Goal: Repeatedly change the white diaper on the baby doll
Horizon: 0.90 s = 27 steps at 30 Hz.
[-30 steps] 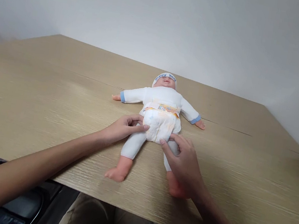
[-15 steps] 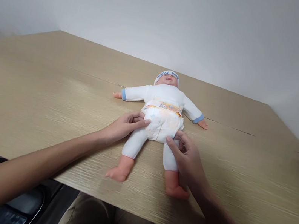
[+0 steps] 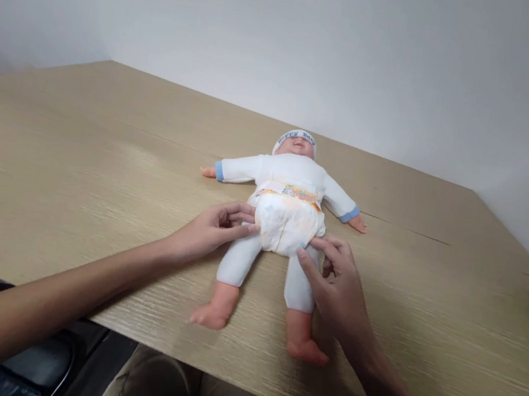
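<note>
A baby doll point(image 3: 289, 170) in a white suit with blue cuffs lies on its back, feet towards me, legs apart. Around its hips is a white diaper point(image 3: 285, 222) with an orange printed waistband. My left hand point(image 3: 219, 227) has its thumb and fingertips at the diaper's left leg edge, lightly pinching it. At the right leg edge, the thumb and index finger of my right hand point(image 3: 335, 274) close on the diaper's border, the other fingers curled. Some fingertips are hidden by the diaper's edge.
The doll rests on a wide wooden table point(image 3: 92, 196) with a thin seam across it. Behind stands a pale wall point(image 3: 292, 34). My knees point(image 3: 162, 387) are below the table's front edge, with a dark chair-like object point(image 3: 38, 366) at the lower left.
My left thumb has slid outward off the diaper's front to its edge. My right hand has shifted slightly outward along the leg edge. The doll's feet have moved slightly.
</note>
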Tool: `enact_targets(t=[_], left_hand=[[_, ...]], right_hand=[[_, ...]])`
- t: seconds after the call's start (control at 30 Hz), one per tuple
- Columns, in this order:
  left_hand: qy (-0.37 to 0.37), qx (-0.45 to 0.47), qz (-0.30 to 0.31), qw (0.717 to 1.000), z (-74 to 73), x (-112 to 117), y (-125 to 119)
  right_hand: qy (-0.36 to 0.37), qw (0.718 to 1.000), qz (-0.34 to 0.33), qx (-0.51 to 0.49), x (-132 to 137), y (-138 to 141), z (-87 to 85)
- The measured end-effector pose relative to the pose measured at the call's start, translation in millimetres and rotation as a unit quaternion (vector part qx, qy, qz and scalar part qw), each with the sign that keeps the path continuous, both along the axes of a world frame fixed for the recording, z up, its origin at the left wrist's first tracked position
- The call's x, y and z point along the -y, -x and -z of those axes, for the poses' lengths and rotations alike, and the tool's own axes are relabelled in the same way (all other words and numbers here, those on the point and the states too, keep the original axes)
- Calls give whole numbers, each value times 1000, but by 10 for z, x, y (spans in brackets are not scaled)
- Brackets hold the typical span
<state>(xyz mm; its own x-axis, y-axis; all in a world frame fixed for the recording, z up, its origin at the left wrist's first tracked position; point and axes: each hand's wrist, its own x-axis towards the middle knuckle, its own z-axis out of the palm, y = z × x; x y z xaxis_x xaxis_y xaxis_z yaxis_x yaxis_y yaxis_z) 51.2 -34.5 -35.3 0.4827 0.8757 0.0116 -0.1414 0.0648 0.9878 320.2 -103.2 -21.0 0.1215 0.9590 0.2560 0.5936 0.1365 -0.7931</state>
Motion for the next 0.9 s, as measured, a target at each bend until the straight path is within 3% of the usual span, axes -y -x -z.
enact_targets(t=[0.13,0.27,0.4,0.53,0.67,0.9], left_hand=[[-60,-83,-13,995,-94,94,186],[-184,-184,-75,963,-222,42,236],[-337,-222,-108,908,-415,-222,25],[-453,-249,-82,852,-541,-578,-343],[-478,-287,-47,829,-457,-784,-635],[-457,-284,-82,839,-218,-741,-713]], right_hand=[[7,1000,-28,9,81,-158,-65],[2,1000,-9,-1,-33,-333,-184],[-49,999,17,1,-479,-435,-270],[-53,997,-3,-48,-964,-423,-184],[-31,992,-71,-102,-1149,-355,14],[-25,981,-97,-164,-1121,-358,188]])
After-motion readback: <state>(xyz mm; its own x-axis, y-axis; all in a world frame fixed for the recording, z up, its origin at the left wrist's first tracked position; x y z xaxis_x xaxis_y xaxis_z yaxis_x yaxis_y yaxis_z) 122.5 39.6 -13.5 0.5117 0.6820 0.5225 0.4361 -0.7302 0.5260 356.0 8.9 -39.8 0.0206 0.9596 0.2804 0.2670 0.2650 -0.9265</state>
